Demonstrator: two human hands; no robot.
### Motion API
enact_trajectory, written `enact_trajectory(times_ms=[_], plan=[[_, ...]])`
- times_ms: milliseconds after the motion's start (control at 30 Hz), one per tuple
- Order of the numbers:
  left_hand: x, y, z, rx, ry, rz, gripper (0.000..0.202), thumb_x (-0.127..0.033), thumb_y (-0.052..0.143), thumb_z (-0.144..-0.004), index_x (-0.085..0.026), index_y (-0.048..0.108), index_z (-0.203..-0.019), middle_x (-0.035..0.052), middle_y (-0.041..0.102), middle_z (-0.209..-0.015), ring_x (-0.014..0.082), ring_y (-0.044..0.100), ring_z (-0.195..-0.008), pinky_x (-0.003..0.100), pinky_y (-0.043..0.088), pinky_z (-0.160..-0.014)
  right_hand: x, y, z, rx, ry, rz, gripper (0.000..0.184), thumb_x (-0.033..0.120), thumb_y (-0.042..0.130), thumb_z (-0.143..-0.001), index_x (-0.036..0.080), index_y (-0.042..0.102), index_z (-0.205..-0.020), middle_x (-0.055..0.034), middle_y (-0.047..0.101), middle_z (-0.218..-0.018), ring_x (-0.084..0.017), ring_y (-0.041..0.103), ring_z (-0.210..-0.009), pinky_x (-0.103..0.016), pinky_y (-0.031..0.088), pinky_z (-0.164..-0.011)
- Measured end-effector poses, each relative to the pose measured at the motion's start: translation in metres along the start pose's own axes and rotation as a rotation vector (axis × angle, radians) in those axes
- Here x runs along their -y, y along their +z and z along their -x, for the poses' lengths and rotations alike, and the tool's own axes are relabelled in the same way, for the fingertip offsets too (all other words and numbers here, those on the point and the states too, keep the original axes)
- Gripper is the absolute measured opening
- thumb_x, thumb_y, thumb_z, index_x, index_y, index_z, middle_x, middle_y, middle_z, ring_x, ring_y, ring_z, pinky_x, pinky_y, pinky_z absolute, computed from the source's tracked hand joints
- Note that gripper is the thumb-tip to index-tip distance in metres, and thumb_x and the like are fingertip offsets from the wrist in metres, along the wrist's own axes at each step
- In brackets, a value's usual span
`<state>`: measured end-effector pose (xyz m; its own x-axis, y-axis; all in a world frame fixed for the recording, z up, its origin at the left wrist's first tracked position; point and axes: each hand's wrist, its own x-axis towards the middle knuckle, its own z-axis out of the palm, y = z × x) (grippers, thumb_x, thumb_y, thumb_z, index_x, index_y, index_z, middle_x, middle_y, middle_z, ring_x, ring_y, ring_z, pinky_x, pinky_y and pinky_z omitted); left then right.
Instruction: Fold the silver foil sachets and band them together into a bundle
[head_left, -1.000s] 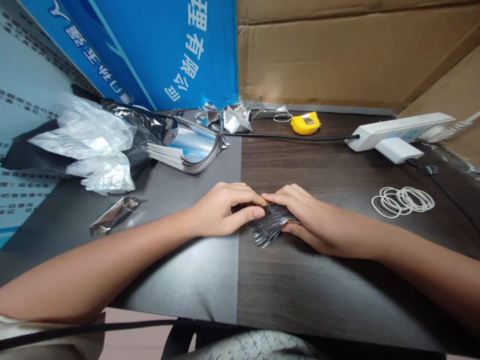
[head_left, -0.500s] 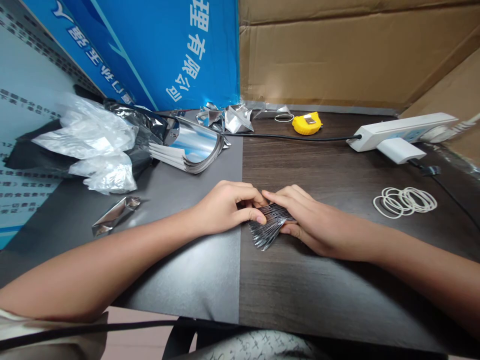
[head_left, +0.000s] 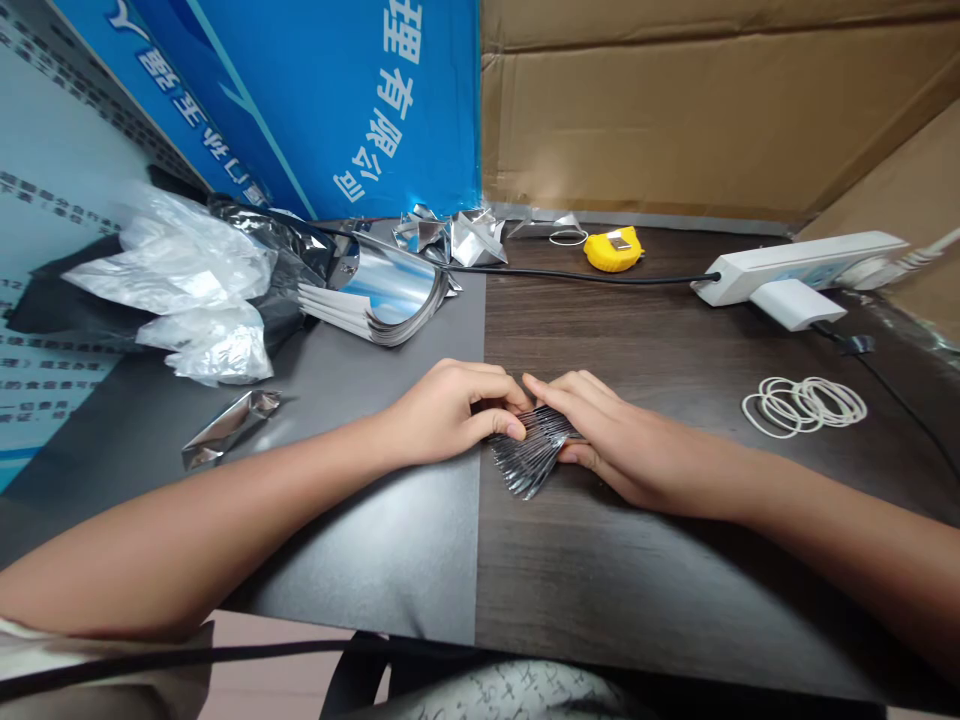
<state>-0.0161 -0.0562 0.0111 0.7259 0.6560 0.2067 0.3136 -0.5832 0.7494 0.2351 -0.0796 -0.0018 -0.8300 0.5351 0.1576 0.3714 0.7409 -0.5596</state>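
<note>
A fanned stack of thin silvery foil bags (head_left: 527, 462) is held between my two hands, low over the dark wood-grain table. My right hand (head_left: 611, 435) is closed round the stack's right end, thumb underneath and fingers over the top. From the left, my left hand (head_left: 457, 410) pinches the stack's upper left part, its thumb lying on the layered edges. The fingertips of both hands nearly meet above the stack, and part of it is hidden by them.
At the left lie a folded foil piece (head_left: 232, 430) and crumpled clear plastic (head_left: 199, 275). Curved silver sheets (head_left: 382, 300) stand behind my left hand. Along the back are a yellow tape measure (head_left: 613, 249) and a white power strip (head_left: 810, 265); rubber bands (head_left: 806, 406) lie to the right.
The view has shifted very slightly. Both hands keep their hold on the stack, and the left thumb has slid a little to the left along its edges.
</note>
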Motion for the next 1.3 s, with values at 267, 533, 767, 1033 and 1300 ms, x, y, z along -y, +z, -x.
enact_trajectory(times_ms=[267, 533, 767, 1033, 1300], plan=[[0.002, -0.002, 0.001, 0.02, 0.032, 0.01, 0.012, -0.026, 0.069, -0.093, -0.015, 0.074, -0.094, 0.0042, 0.075, -0.09, 0.0131, 0.069, -0.081, 0.022, 0.049, -0.078, 0.0, 0.002, 0.004, -0.038, 0.072, 0.043, 0.062, 0.026, 0.044, -0.104, 0.021, 0.02, -0.161, -0.019, 0.054, -0.143, -0.033, 0.053, -0.135, -0.059, 0.051, -0.107], [0.003, -0.002, 0.002, 0.03, -0.001, -0.009, 0.015, -0.028, 0.066, -0.095, -0.016, 0.074, -0.096, 0.0052, 0.075, -0.09, 0.0147, 0.068, -0.082, 0.024, 0.049, -0.078, 0.0, 0.002, 0.01, -0.112, 0.158, 0.101, 0.067, 0.026, 0.052, -0.1, 0.02, 0.025, -0.161, -0.0181, 0.053, -0.152, -0.033, 0.052, -0.14, -0.058, 0.049, -0.112], [0.004, -0.002, 0.002, 0.019, 0.016, -0.002, 0.015, -0.027, 0.067, -0.094, -0.015, 0.074, -0.095, 0.0049, 0.075, -0.088, 0.0136, 0.069, -0.079, 0.022, 0.049, -0.075, 0.001, 0.003, 0.011, -0.101, 0.178, 0.158, 0.072, 0.022, 0.051, -0.101, 0.016, 0.016, -0.164, -0.0176, 0.038, -0.163, -0.03, 0.039, -0.149, -0.052, 0.042, -0.119], [0.002, -0.001, 0.002, 0.01, -0.002, -0.005, 0.014, -0.026, 0.065, -0.095, -0.015, 0.074, -0.095, 0.006, 0.076, -0.09, 0.0148, 0.071, -0.082, 0.024, 0.051, -0.078, 0.002, 0.006, 0.011, -0.1, 0.156, 0.141, 0.086, 0.018, 0.052, -0.101, 0.02, -0.005, -0.165, -0.0162, 0.022, -0.169, -0.029, 0.027, -0.153, -0.051, 0.036, -0.123], [0.001, 0.0, 0.003, -0.003, 0.021, -0.035, 0.012, -0.025, 0.066, -0.094, -0.014, 0.072, -0.095, 0.005, 0.075, -0.089, 0.0138, 0.069, -0.08, 0.022, 0.05, -0.076, 0.0, 0.009, 0.011, -0.105, 0.122, 0.158, 0.084, 0.017, 0.05, -0.101, 0.019, -0.006, -0.165, -0.019, 0.024, -0.169, -0.03, 0.027, -0.154, -0.053, 0.037, -0.122]])
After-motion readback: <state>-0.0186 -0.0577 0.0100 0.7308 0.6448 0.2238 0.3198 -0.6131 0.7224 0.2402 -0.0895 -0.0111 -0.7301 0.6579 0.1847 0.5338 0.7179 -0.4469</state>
